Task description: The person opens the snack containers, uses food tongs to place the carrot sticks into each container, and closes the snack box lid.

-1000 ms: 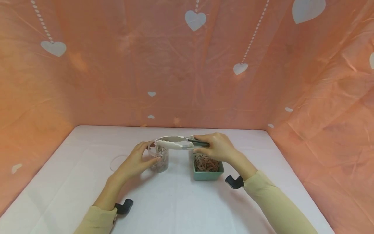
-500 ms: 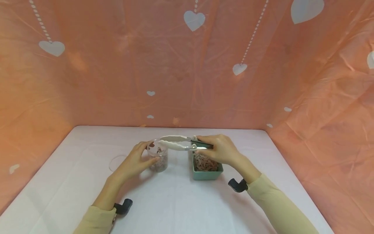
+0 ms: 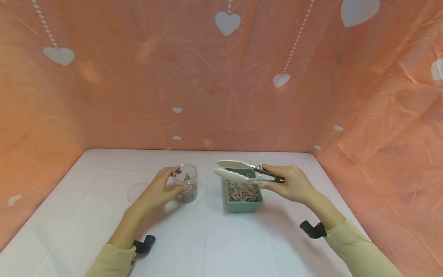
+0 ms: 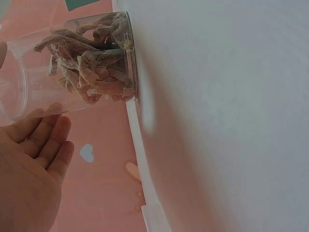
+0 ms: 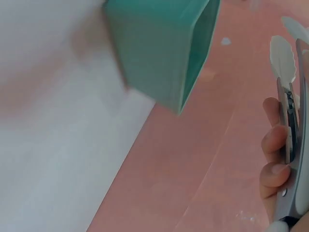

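Observation:
My left hand (image 3: 155,194) holds a clear round jar (image 3: 193,187) near its top, thumb on the near side and fingers on the far side. The jar stands upright and uncovered on the table. Brownish dried, twisted strips (image 4: 87,67) fill its lower part in the left wrist view. In my right hand (image 3: 292,182) are kitchen tongs (image 3: 235,176) with white scalloped tips. The tips are spread, with nothing visible between them, above a green rectangular container (image 3: 244,207). More of the brownish strips (image 3: 243,192) lie inside that container.
A thin clear round lid (image 3: 129,193) lies on the white table (image 3: 207,242), partly behind my left hand. Orange sheeting (image 3: 200,77) with white hearts rises behind the table and at both sides. Black wrist cameras (image 3: 313,230) jut from both wrists.
My right hand has carried the tongs rightward, from over the jar's mouth to above the green container, and their tips have spread wider. My left hand keeps its hold on the jar.

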`<state>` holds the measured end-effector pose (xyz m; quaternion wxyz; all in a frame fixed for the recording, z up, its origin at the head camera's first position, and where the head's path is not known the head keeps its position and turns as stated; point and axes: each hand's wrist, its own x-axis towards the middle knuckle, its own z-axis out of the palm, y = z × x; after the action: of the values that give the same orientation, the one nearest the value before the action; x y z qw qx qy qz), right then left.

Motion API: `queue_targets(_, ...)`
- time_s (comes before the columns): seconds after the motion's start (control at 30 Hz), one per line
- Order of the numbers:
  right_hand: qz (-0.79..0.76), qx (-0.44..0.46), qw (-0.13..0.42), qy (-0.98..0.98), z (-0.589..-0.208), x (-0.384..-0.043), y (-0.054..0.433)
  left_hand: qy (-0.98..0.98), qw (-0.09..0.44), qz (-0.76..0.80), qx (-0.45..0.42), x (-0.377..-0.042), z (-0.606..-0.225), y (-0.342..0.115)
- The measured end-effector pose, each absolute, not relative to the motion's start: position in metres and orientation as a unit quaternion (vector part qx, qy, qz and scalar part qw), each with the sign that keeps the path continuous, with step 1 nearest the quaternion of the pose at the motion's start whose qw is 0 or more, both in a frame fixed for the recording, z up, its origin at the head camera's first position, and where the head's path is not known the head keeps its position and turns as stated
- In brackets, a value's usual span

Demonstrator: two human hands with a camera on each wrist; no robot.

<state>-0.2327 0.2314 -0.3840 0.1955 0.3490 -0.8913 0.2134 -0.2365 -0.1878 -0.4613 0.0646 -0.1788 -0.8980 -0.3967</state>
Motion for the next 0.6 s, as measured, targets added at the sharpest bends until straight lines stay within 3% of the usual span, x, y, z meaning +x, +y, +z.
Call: queue_targets(0.6, 0.098, 0.321, 0.129, -0.933, -0.379, -0.229, 0.282, -0.897, 0.056, -0.401, -0.177, -0.238, -0.461, -0.189)
